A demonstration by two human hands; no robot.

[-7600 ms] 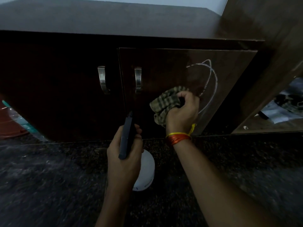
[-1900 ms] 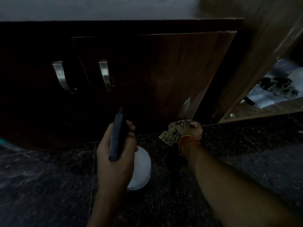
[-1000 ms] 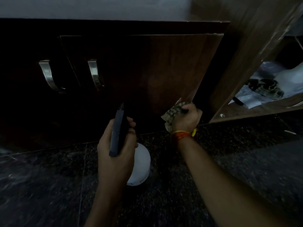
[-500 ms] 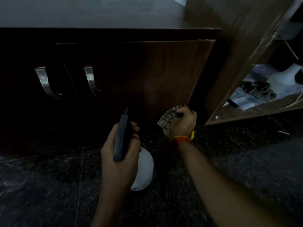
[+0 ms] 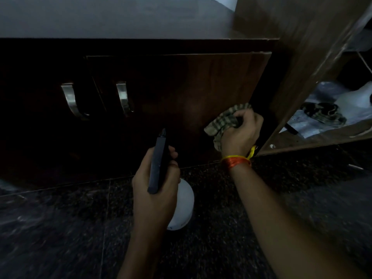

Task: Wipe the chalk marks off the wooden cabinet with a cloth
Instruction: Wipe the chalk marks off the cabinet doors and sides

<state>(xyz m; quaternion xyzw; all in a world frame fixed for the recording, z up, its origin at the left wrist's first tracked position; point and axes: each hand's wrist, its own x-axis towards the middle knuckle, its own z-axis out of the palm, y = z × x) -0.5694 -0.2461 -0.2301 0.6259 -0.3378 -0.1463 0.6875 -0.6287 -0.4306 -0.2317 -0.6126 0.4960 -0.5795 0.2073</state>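
The dark wooden cabinet (image 5: 181, 93) fills the upper half of the view, with two curved metal handles (image 5: 123, 98). My right hand (image 5: 240, 133) grips a bunched checked cloth (image 5: 223, 122) and holds it against the lower right part of the right-hand door. No chalk marks show on the door in this dim light. My left hand (image 5: 156, 184) holds a spray bottle, fingers wrapped round its dark head (image 5: 158, 164); the white body (image 5: 181, 206) hangs below my hand, above the floor.
A taller wooden unit (image 5: 298, 57) stands right of the cabinet, its open low shelf (image 5: 322, 135) holding papers, a dark cloth and a white object. The floor (image 5: 261, 198) is dark speckled stone.
My right hand with the cloth has risen from the floor edge to the door's lower right corner. The white chalk loops seen 7.6 s ago no longer show. My left hand has held the bottle still.
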